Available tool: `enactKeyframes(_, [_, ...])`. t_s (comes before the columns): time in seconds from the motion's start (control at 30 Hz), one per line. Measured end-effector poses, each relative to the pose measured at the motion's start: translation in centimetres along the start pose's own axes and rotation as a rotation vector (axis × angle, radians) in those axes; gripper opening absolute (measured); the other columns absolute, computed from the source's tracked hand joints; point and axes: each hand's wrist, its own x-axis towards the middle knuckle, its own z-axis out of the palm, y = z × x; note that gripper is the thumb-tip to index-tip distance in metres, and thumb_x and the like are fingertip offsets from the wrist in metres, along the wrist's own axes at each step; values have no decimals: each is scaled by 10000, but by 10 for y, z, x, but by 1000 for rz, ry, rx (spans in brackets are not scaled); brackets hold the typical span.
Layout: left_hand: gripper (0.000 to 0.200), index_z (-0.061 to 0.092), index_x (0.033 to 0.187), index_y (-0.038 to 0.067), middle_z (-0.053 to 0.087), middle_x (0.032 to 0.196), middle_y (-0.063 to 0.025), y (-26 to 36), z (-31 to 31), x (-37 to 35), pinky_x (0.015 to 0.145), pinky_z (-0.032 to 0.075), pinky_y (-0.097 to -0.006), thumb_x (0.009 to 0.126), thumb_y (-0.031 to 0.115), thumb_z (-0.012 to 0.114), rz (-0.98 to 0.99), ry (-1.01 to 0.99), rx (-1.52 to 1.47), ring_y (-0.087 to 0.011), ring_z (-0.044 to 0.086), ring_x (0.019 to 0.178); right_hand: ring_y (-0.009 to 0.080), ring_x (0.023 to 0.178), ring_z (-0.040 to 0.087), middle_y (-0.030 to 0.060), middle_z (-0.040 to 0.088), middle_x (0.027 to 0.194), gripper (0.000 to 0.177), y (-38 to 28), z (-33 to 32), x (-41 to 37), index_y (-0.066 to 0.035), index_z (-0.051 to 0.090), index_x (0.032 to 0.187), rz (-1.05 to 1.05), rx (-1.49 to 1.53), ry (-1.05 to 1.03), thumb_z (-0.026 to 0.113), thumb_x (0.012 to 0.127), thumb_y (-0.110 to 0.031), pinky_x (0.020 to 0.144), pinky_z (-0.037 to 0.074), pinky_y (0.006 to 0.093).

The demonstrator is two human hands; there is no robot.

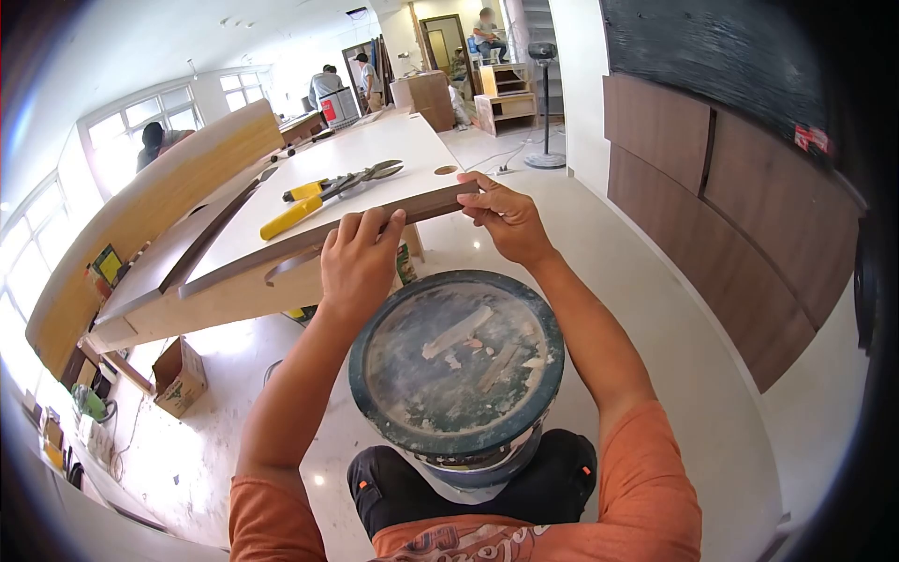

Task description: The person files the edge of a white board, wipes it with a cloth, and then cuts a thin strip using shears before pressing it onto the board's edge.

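Observation:
A white board [361, 150] lies flat on the workbench, with brown edge banding [429, 200] along its near edge. My left hand [360, 258] presses on this edge, its fingers bent over the top and the thumb against the banding. At the board's right corner, my right hand [510, 221] pinches the banding's end between thumb and fingers. A loose tail of the strip [288, 266] curls below the edge, left of my left hand. On the board rest yellow-handled snips [328, 195], jaws pointing right. Between my arms stands a round bucket with a stained lid [456, 361].
A long curved wooden panel [169, 192] stands behind the bench. Below it are a cardboard box [179, 377] and a green power tool [91, 403]. Dark wood panels [716, 215] line the right wall. Several people, a stand fan [544, 112] and cabinets [507, 98] are farther back.

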Motion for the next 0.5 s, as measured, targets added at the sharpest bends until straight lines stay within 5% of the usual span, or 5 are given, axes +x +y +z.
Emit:
enactKeyframes(0.13, [371, 727, 1129, 125, 623, 997, 6, -2, 4, -3, 769, 512, -338, 766, 60, 684, 1, 44, -11, -188, 602, 919, 193, 1064, 665, 125, 620, 1365, 289, -5, 1, 3, -85, 737, 1153, -115, -196, 13, 683, 894, 28, 871, 538, 303])
enactKeyframes(0.33, [377, 708, 1119, 114, 604, 1028, -6, -10, 9, -9, 761, 498, -337, 747, 76, 658, 47, 64, -62, -199, 587, 941, 255, 1179, 598, 78, 623, 1361, 296, -59, 1, 1, -160, 748, 1100, -431, -1024, 111, 787, 813, -226, 962, 437, 423])
enactKeyframes(0.5, [342, 720, 1081, 133, 615, 990, 3, -6, 7, -7, 751, 508, -342, 743, 88, 693, -7, 81, -51, -195, 600, 913, 213, 1202, 584, 0, 678, 1255, 166, -66, 33, 18, -163, 726, 969, -567, -1066, -108, 745, 812, -212, 982, 400, 416])
